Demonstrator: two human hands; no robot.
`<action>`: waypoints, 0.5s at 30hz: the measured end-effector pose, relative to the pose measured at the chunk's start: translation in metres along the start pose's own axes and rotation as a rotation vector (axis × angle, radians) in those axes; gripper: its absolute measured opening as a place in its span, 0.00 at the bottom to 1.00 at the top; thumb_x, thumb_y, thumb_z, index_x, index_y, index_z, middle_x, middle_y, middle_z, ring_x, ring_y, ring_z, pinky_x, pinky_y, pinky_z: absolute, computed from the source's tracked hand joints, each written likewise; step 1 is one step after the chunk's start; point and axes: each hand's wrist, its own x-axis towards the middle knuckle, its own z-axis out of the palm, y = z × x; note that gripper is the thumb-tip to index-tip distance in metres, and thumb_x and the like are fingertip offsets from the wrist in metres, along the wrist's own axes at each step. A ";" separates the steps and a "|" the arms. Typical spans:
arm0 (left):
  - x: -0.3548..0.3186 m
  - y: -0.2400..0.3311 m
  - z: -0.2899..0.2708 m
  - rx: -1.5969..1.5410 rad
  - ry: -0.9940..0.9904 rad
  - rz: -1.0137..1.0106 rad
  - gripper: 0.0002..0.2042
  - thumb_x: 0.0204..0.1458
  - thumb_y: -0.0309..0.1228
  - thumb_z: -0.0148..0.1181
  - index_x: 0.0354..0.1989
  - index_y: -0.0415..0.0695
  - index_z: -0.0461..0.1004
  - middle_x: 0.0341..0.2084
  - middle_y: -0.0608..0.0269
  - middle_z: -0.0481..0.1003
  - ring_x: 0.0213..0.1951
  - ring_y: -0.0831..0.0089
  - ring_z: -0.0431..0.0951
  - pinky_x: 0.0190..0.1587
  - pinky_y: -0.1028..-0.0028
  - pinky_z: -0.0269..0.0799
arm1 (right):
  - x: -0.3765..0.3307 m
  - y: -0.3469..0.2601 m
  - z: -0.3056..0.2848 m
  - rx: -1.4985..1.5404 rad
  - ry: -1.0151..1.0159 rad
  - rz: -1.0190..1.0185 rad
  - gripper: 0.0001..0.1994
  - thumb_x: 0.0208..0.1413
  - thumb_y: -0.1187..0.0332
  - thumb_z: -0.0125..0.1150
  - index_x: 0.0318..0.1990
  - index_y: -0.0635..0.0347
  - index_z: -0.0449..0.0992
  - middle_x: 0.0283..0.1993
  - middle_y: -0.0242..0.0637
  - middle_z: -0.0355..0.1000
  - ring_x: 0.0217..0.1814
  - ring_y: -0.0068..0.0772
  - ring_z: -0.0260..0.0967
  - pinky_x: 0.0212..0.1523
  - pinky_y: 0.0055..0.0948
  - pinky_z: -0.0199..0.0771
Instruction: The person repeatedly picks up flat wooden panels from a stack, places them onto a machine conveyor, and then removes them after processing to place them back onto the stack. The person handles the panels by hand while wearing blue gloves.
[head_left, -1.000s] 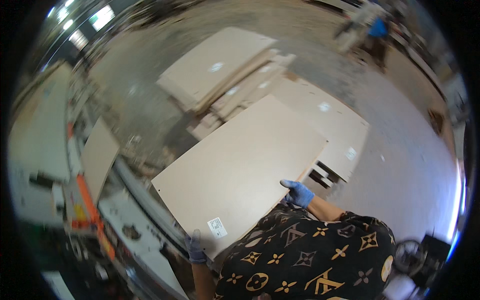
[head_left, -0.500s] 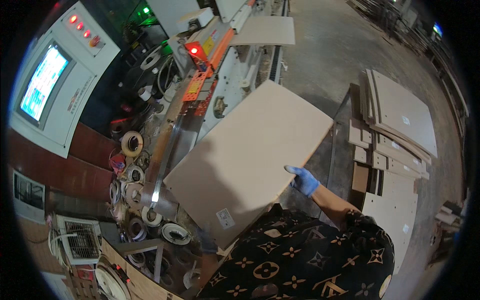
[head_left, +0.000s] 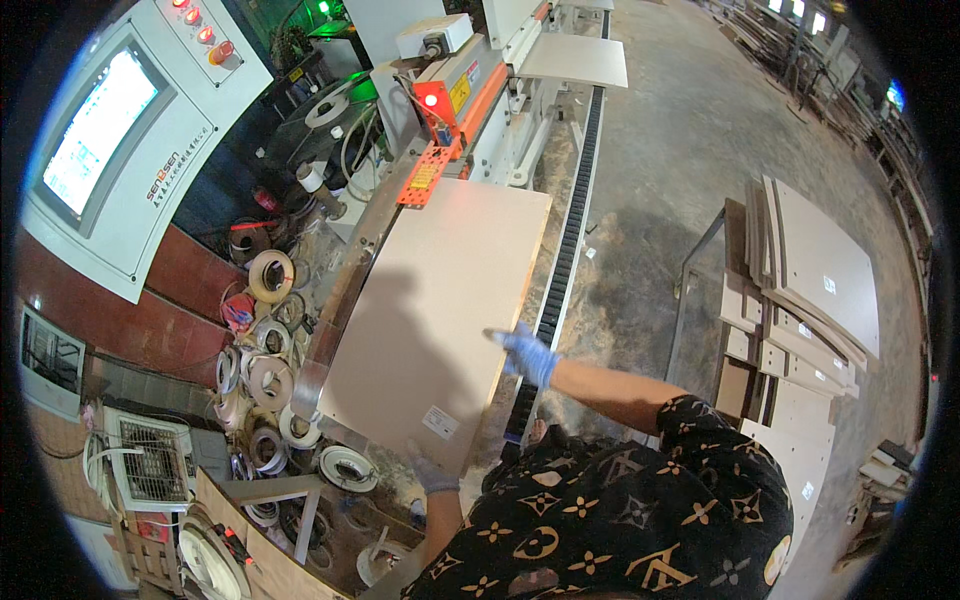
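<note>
A large beige rectangular board [head_left: 440, 290] lies flat along the machine's bed, a white label [head_left: 439, 422] near its close edge. My right hand [head_left: 528, 355], in a blue glove, grips the board's right edge, with the thumb on top and the fingers partly hidden below. At the near edge my gloved left hand [head_left: 434, 470] holds the board, a digit over its upper face; the other fingers are hard to see. The board's far end sits beside an orange perforated guard [head_left: 424, 176] on the edge-banding machine [head_left: 462, 85].
Another board [head_left: 575, 60] rests farther along the machine. A black conveyor track [head_left: 565, 270] runs at its right side. Stacked panels [head_left: 815, 265] stand to the right. Rolls of edging tape [head_left: 270, 380] crowd the left, below a control cabinet [head_left: 200, 130] with a lit screen.
The board has swung from a slant into line with the machine and come down onto its bed. My right hand has moved left with its edge; the view has shifted slightly.
</note>
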 end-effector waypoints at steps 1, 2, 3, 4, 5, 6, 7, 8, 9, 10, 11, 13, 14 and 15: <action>0.006 0.004 0.009 0.055 -0.080 0.016 0.33 0.57 0.52 0.41 0.65 0.43 0.47 0.62 0.49 0.51 0.61 0.54 0.55 0.60 0.55 0.56 | -0.006 0.006 0.007 -0.043 0.026 0.012 0.41 0.53 0.61 0.61 0.64 0.55 0.35 0.57 0.42 0.65 0.59 0.32 0.62 0.52 0.40 0.69; 0.011 0.007 0.015 0.123 -0.090 0.023 0.34 0.57 0.53 0.40 0.66 0.44 0.46 0.63 0.49 0.49 0.62 0.53 0.53 0.60 0.54 0.55 | -0.011 0.014 0.013 -0.070 0.008 0.016 0.47 0.53 0.60 0.61 0.64 0.57 0.25 0.58 0.43 0.64 0.61 0.32 0.60 0.55 0.38 0.66; 0.011 0.009 0.021 0.465 -0.120 0.108 0.34 0.57 0.53 0.40 0.65 0.44 0.46 0.63 0.49 0.50 0.62 0.52 0.53 0.60 0.53 0.55 | -0.015 0.020 0.018 -0.093 -0.002 0.005 0.53 0.53 0.59 0.61 0.64 0.58 0.15 0.59 0.44 0.63 0.62 0.32 0.59 0.57 0.36 0.64; 0.015 0.009 0.027 0.817 -0.080 0.187 0.33 0.57 0.54 0.39 0.65 0.44 0.47 0.63 0.49 0.50 0.62 0.51 0.52 0.60 0.53 0.55 | -0.012 0.025 0.018 -0.120 -0.030 -0.053 0.55 0.53 0.59 0.61 0.61 0.60 0.11 0.59 0.45 0.63 0.63 0.32 0.58 0.59 0.34 0.60; 0.010 0.009 0.033 0.901 0.007 0.196 0.33 0.57 0.54 0.38 0.65 0.44 0.48 0.63 0.49 0.50 0.62 0.51 0.53 0.60 0.52 0.56 | -0.015 0.030 0.021 -0.137 -0.031 -0.123 0.57 0.53 0.59 0.61 0.58 0.62 0.06 0.60 0.45 0.62 0.64 0.32 0.56 0.61 0.31 0.57; 0.006 0.010 0.039 0.818 0.041 0.220 0.33 0.57 0.54 0.38 0.65 0.44 0.49 0.62 0.49 0.51 0.62 0.51 0.53 0.59 0.52 0.56 | -0.010 0.032 0.020 -0.182 -0.030 -0.117 0.60 0.53 0.59 0.62 0.55 0.65 0.02 0.60 0.45 0.62 0.64 0.32 0.55 0.62 0.28 0.54; -0.001 0.006 0.046 0.465 0.120 0.183 0.33 0.57 0.54 0.38 0.64 0.43 0.49 0.62 0.49 0.51 0.61 0.51 0.54 0.59 0.52 0.57 | -0.010 0.033 0.018 -0.184 -0.055 -0.160 0.60 0.52 0.59 0.62 0.53 0.71 0.02 0.60 0.45 0.62 0.65 0.33 0.55 0.63 0.23 0.51; -0.010 0.004 0.054 0.113 0.195 0.141 0.33 0.57 0.53 0.37 0.64 0.43 0.50 0.62 0.49 0.52 0.60 0.50 0.56 0.58 0.52 0.58 | -0.007 0.033 0.017 -0.179 -0.090 -0.165 0.61 0.52 0.59 0.62 0.53 0.71 0.01 0.60 0.45 0.62 0.66 0.32 0.53 0.64 0.24 0.50; -0.016 0.004 0.063 0.150 0.231 0.140 0.32 0.57 0.54 0.37 0.64 0.43 0.50 0.62 0.49 0.52 0.60 0.50 0.56 0.58 0.52 0.58 | -0.005 0.033 0.014 -0.184 -0.117 -0.154 0.61 0.52 0.59 0.62 0.52 0.72 0.00 0.60 0.46 0.62 0.66 0.32 0.52 0.64 0.25 0.50; -0.021 0.004 0.072 0.185 0.265 0.138 0.32 0.57 0.54 0.37 0.64 0.43 0.50 0.61 0.49 0.53 0.60 0.50 0.57 0.58 0.51 0.58 | -0.004 0.031 0.014 -0.187 -0.086 -0.137 0.62 0.52 0.59 0.63 0.51 0.72 0.00 0.60 0.46 0.62 0.67 0.32 0.50 0.65 0.26 0.49; -0.024 0.003 0.080 0.242 0.230 0.145 0.32 0.57 0.54 0.36 0.64 0.43 0.51 0.61 0.49 0.53 0.59 0.50 0.57 0.57 0.51 0.59 | -0.003 0.028 0.012 -0.207 -0.135 -0.113 0.59 0.52 0.57 0.62 0.55 0.69 0.04 0.63 0.48 0.55 0.69 0.33 0.46 0.65 0.28 0.48; -0.029 0.006 0.094 0.230 0.321 0.113 0.33 0.57 0.55 0.35 0.64 0.44 0.51 0.61 0.50 0.54 0.59 0.50 0.57 0.58 0.51 0.58 | -0.006 0.022 0.012 -0.266 -0.092 0.014 0.56 0.51 0.52 0.61 0.63 0.63 0.14 0.69 0.50 0.43 0.73 0.36 0.37 0.66 0.31 0.46; -0.029 0.007 0.100 0.223 0.345 0.106 0.33 0.57 0.56 0.35 0.64 0.45 0.51 0.61 0.50 0.54 0.59 0.50 0.57 0.58 0.51 0.57 | -0.009 0.018 0.013 -0.282 -0.107 -0.010 0.50 0.51 0.50 0.59 0.65 0.57 0.23 0.70 0.50 0.33 0.73 0.37 0.32 0.67 0.34 0.45; -0.030 0.009 0.104 0.217 0.332 0.085 0.33 0.57 0.56 0.34 0.64 0.45 0.51 0.61 0.50 0.54 0.59 0.49 0.56 0.59 0.51 0.57 | -0.010 0.013 0.014 -0.332 -0.110 0.032 0.45 0.51 0.47 0.58 0.66 0.51 0.33 0.70 0.49 0.24 0.74 0.39 0.27 0.67 0.36 0.44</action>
